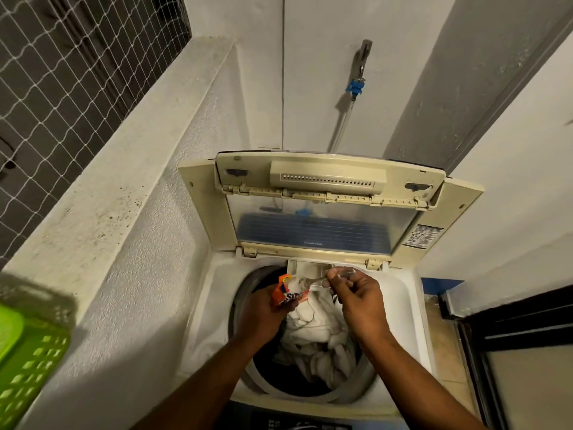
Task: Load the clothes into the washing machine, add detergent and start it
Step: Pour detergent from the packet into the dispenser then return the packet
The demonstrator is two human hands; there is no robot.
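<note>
A top-loading washing machine (204, 308) stands below me with its lid (322, 225) folded up against the wall. White clothes (319, 333) lie in the drum. My left hand (260, 315) grips an orange detergent packet (286, 294) over the drum's far rim. My right hand (359, 299) pinches a clear plastic spoon (333, 276) whose bowl reaches into the open packet. A small detergent tray (305, 270) sits just behind the packet, under the lid hinge.
A green laundry basket (28, 361) rests on the concrete ledge at the left. A tap with a blue hose fitting (356, 86) hangs on the wall behind. A dark door frame (508, 336) stands at the right; netted grille above left.
</note>
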